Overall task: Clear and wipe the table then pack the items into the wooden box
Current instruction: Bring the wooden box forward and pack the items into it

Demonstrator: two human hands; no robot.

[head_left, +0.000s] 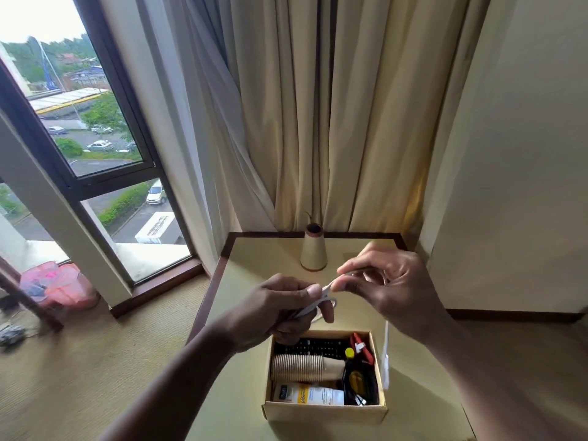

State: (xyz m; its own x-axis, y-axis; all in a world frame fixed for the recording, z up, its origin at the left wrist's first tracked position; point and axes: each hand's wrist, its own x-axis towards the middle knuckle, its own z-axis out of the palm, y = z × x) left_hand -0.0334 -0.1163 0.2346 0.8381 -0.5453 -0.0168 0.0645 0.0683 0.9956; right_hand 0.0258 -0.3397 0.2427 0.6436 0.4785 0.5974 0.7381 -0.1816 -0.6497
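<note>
A wooden box point(324, 410) stands on the pale table point(254, 313) near its front edge. Inside lie a sideways stack of paper cups point(305, 367), a black remote point(313, 346), a white tube point(308, 396), a red tool point(361, 345) and black cords point(358, 385). Above the box my left hand point(283, 310) and my right hand point(385, 284) both pinch a white cable point(324, 296). One end of the cable hangs down past the box's right wall.
A cone-shaped beige vase point(313, 249) stands at the back of the table. Cream curtains point(334, 122) hang behind it, a wall rises on the right and a window point(79, 122) on the left. Pink bags point(60, 286) lie on the carpet by the window.
</note>
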